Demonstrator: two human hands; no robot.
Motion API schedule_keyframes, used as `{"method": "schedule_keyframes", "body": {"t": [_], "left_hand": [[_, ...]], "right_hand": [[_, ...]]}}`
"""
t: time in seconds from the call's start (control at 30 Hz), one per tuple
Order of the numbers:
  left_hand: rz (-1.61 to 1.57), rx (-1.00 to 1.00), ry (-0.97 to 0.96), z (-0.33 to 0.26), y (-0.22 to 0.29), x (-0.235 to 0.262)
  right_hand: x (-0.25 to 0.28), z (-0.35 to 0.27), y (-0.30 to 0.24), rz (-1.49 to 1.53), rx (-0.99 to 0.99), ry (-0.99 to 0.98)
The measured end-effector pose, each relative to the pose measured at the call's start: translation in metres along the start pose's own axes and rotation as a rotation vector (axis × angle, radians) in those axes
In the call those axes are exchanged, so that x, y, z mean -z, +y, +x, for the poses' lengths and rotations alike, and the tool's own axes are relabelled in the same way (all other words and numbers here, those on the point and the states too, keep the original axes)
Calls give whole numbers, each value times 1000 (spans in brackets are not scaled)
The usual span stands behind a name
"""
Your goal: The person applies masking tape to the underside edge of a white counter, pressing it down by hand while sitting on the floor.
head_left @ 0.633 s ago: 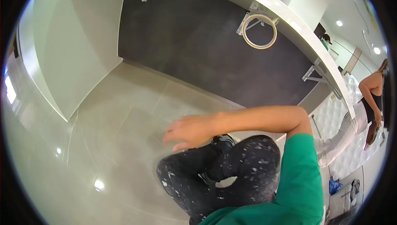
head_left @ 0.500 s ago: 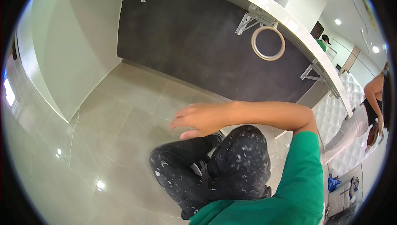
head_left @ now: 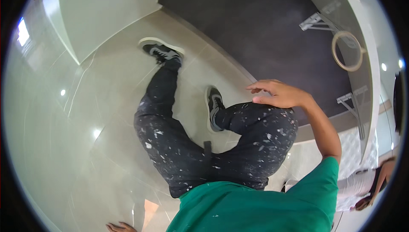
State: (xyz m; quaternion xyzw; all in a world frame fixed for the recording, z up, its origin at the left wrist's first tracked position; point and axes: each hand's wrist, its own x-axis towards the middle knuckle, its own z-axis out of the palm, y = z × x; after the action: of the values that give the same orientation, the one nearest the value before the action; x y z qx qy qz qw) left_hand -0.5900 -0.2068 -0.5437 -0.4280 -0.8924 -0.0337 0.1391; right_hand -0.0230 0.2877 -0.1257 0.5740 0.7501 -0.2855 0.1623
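My right hand is at my bent right knee, palm down, fingers stretched forward and the thumb apart. Nothing is in it. At the lower edge, only the fingers of my left hand show, spread against the tiled floor; the rest is cut off. My dark, paint-spotted trousers and dark shoes are in front of me. Off to the right, apart from both hands, a roll of pale tape hangs by the counter's underside.
A white counter curves along the right, held by metal brackets on a dark panel. A white side panel stands at the far left. At the right rim another person is near quilted white padding.
My right hand has moved from in front of my body to my right knee. My left leg has stretched forward. My left fingers have come into view, and the view has turned.
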Motion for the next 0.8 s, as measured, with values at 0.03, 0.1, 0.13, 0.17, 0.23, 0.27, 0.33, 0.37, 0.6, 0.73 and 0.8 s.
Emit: {"method": "schedule_keyframes", "body": {"t": [0.03, 0.1, 0.13, 0.17, 0.23, 0.27, 0.33, 0.37, 0.6, 0.73, 0.8], "left_hand": [[6, -9, 6, -2, -4, 4], [-2, -30, -8, -16, -6, 1], [-11, -23, -29, -23, -7, -2], [-24, -11, -35, -28, -9, -1], [-47, 18, -55, -44, -7, 1], [-52, 34, -59, -54, -6, 6], [-57, 52, -56, -70, -16, 16], [-72, 64, -53, -84, -10, 14], [-103, 84, -7, -127, -26, 38], [-120, 64, -5, -135, -18, 64], [-86, 32, 46, -132, -18, 52]], "right_hand": [[1, 9, -2, 4, 12, -26], [0, 30, -7, -7, 9, -92], [-4, 39, -3, -17, 0, -69], [-2, 42, 1, -29, -3, -31], [1, 46, 9, -25, 5, 24], [3, 48, 12, -2, 22, 45], [7, 43, 18, 60, -22, 38], [17, 37, 26, 81, -87, 12], [17, -15, 176, 83, -309, 266], [12, -29, 202, 144, -331, 347], [9, -19, 225, 141, -331, 345]]}}
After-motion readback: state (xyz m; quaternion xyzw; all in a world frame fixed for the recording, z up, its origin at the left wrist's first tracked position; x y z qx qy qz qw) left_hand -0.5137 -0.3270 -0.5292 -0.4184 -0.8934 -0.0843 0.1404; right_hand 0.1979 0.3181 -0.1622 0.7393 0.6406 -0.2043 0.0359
